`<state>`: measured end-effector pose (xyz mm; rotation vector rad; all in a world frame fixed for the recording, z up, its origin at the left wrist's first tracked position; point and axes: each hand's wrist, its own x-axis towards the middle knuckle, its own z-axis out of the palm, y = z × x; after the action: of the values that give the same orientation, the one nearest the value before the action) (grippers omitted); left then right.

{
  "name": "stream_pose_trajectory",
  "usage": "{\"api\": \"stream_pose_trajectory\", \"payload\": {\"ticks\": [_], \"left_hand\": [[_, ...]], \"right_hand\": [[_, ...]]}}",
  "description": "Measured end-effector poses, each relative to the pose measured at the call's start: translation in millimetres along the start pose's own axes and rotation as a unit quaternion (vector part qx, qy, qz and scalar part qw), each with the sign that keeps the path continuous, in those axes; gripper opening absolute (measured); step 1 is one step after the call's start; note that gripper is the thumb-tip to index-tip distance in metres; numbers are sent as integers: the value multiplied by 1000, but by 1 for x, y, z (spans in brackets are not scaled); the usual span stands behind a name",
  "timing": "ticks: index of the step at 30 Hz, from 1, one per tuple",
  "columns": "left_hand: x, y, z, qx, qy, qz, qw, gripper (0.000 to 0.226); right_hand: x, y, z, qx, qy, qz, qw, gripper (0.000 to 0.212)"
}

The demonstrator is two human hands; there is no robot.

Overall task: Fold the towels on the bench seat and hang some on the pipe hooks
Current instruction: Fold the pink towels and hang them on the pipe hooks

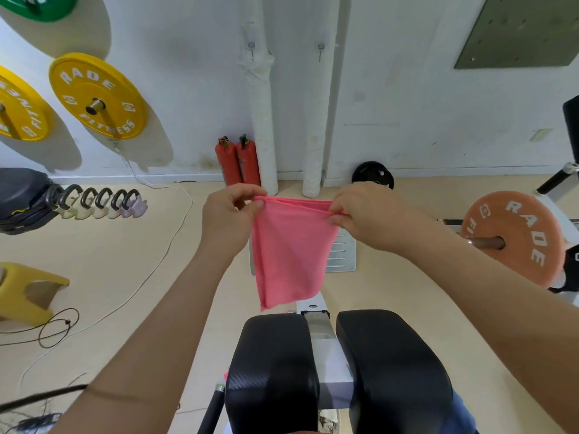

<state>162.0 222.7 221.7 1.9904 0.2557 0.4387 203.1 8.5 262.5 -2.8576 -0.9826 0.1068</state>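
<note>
A pink towel [289, 249] hangs folded in the air in front of me, its top edge stretched level. My left hand [227, 214] pinches the top left corner and my right hand [365, 214] pinches the top right corner. The towel's lower end dangles just above the two black bench pads [272, 368] at the bottom of the view. On the far wall stand two white wrapped pipes [264, 120], each carrying a small metal hook: a left hook [251, 48] and a right hook [320, 50]. Both hooks are bare.
Two red fire extinguishers [238, 164] stand beside the left pipe. Yellow weight plates [97, 97] hang on the wall at left, kettlebells [100, 200] and a yellow stool [28, 292] sit on the floor. An orange barbell plate [513, 239] is at right. Cables lie on the left floor.
</note>
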Motion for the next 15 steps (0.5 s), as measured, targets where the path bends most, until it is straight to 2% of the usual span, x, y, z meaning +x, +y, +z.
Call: {"api": "stream_pose_trajectory", "payload": {"ticks": [2, 5, 8, 10, 15], "left_hand": [[6, 0, -2, 7, 21, 24, 999, 30], [-1, -1, -15, 16, 38, 77, 996, 31], [-29, -27, -27, 54, 10, 101, 993, 27], [-52, -59, -28, 80, -27, 91, 992, 26], [-134, -150, -21, 146, -132, -22, 980, 35]], "right_hand": [[7, 0, 3, -16, 46, -16, 999, 30], [0, -3, 10, 10, 162, -57, 985, 22], [-17, -11, 40, -28, 223, -99, 969, 14], [-32, -18, 78, -54, 188, -106, 975, 5], [-92, -55, 193, -75, 41, -87, 993, 21]]}}
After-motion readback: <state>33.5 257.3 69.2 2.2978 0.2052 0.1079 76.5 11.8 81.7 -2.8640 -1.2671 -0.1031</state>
